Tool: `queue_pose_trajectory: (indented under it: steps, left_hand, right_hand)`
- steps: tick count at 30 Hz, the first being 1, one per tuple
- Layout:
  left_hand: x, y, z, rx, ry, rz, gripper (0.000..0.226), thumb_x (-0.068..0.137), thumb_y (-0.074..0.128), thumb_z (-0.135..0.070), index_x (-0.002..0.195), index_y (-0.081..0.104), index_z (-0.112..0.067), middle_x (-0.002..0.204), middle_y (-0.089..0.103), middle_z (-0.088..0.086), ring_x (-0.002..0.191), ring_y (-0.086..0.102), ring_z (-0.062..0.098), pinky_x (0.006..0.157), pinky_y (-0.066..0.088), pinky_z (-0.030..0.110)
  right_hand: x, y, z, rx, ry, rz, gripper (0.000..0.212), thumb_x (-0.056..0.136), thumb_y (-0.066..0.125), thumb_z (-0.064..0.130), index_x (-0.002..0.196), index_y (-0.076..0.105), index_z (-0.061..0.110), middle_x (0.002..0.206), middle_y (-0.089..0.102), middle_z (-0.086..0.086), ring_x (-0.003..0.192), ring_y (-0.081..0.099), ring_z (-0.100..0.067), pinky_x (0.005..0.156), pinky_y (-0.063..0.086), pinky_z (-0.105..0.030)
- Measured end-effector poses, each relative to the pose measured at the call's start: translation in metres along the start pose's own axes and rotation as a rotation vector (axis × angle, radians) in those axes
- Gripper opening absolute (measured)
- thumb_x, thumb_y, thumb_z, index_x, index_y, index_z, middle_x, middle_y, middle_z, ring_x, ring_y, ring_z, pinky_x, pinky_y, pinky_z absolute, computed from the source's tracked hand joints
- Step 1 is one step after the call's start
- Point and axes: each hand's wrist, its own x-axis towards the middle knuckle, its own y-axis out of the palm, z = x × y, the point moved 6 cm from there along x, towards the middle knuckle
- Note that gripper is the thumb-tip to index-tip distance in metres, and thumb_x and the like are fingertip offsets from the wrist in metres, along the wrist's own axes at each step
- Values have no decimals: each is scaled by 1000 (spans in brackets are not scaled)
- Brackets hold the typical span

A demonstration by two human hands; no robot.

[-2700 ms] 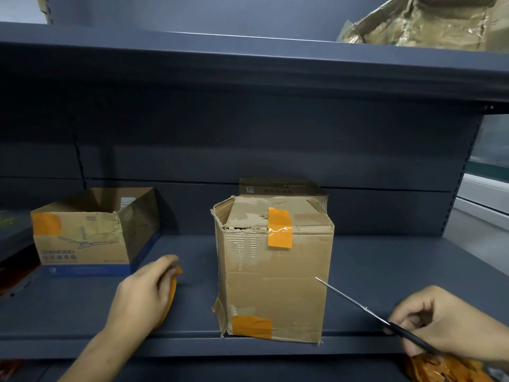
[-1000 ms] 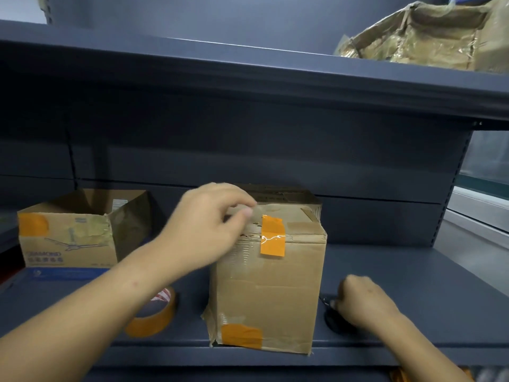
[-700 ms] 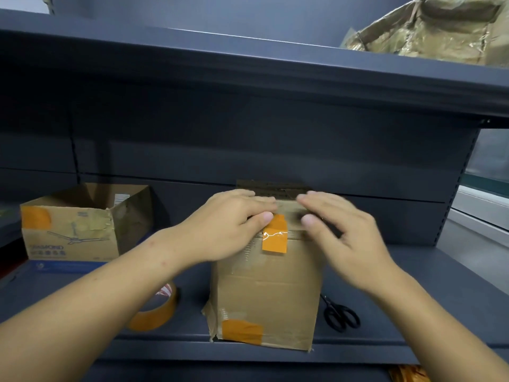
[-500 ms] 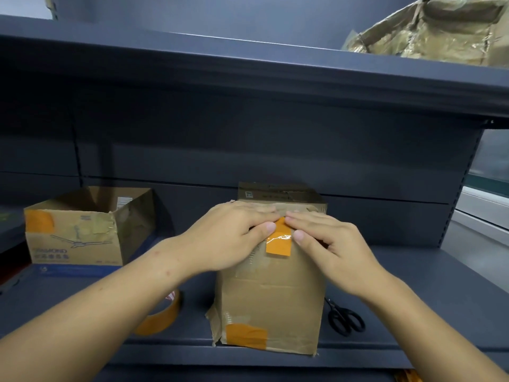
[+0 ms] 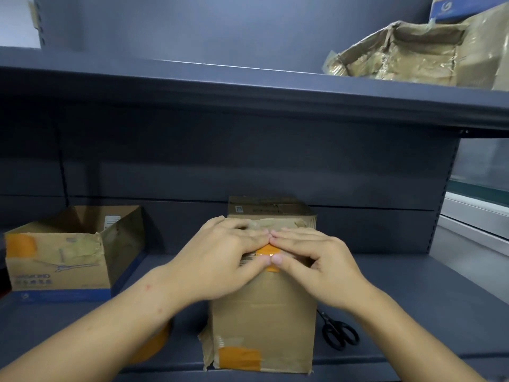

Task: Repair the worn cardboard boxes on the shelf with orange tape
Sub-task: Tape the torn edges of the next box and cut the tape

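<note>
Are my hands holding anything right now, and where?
Nothing gripped: left hand and right hand press flat on the orange tape strip at the brown cardboard box top edge.

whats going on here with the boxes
A person presses both hands, left hand and right hand, flat on a strip of orange tape at the top front edge of a worn brown cardboard box on the grey metal shelf. Black scissors lie right of it.

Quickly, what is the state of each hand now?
Left hand: open, straight fingers pressing the orange tape strip onto the worn brown cardboard box.
Right hand: open, fingers pressing the same strip.
</note>
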Motion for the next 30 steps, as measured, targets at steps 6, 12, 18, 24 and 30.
queue_pose_trajectory:
  steps: [6,12,18,24,30]
  left_hand:
    - [-3,-3,-5,64,17,-67,55,94,33,-62,137,58,-39,138,58,-21,142,36,6,120,23,38]
    - [-12,-5,-3,-12,22,-182,42,95,52,-54,127,69,-32,128,66,-18,137,47,10,117,30,38]
    - [-18,0,-1,-15,-11,-121,41,98,51,-51,136,59,-37,139,55,-24,139,41,3,119,25,32]
    - [-16,-4,-10,3,-43,-154,42,99,53,-48,138,59,-33,140,58,-17,135,46,3,116,33,31]
    - [-18,1,-11,18,-83,-185,44,100,51,-46,140,58,-28,141,57,-12,136,47,5,115,34,26]
  right_hand:
    - [1,3,1,-55,-37,57,42,91,58,58,125,68,35,130,63,23,133,49,3,115,40,-30]
    - [1,5,3,-130,-38,110,41,93,52,58,127,65,40,136,59,22,136,46,3,116,32,-21]
    - [4,8,7,-185,-6,184,31,97,64,40,128,66,37,131,62,22,136,45,1,118,28,-19]
    - [2,5,10,-224,45,180,35,98,59,42,133,62,40,135,61,22,137,44,-2,119,26,-21]
    - [5,9,9,-198,87,212,32,98,60,45,130,63,41,136,59,22,139,41,1,122,21,-25]
